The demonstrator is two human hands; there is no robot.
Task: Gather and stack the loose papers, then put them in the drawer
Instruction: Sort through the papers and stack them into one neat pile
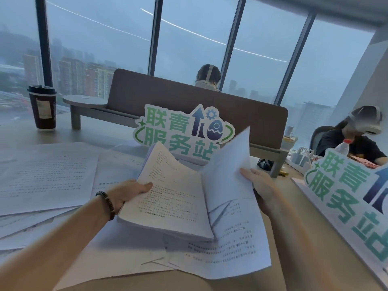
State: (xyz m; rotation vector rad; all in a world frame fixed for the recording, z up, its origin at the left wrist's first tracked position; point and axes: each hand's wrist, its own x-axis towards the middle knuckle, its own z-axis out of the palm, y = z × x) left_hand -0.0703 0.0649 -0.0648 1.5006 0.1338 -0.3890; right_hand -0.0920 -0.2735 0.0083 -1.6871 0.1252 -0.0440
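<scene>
A stack [168, 196] of printed sheets is held above the desk [294, 217] by the left hand [130, 192], whose thumb is pressed on the top page at the left edge while the fingers are curled underneath. A single sheet [226, 164] is gripped at its right edge by the right hand [260, 185], thumb in front and fingers hidden behind, and is stood almost upright just right of the stack, its lower edge meeting the stack's right side. The long axis of the stack runs away from the body, leaning slightly left; the sheet's long axis is tilted up and to the right. The coming move is judged to turn on this: the sheet lies directly right of the stack and has only to be folded leftward onto it. More loose papers remain on the desk: a spread of overlapping sheets [46, 175] to the left, nearer the left hand, and a few more [231, 238] beneath and in front of the stack; an exact count cannot be made because of the overlap. Two green signs are seen, one [182, 131] behind the stack and one [346, 196] at the right. One cup [43, 108] stands far left. No drawer is in view, so the task is judged to be in its gathering stage.
</scene>
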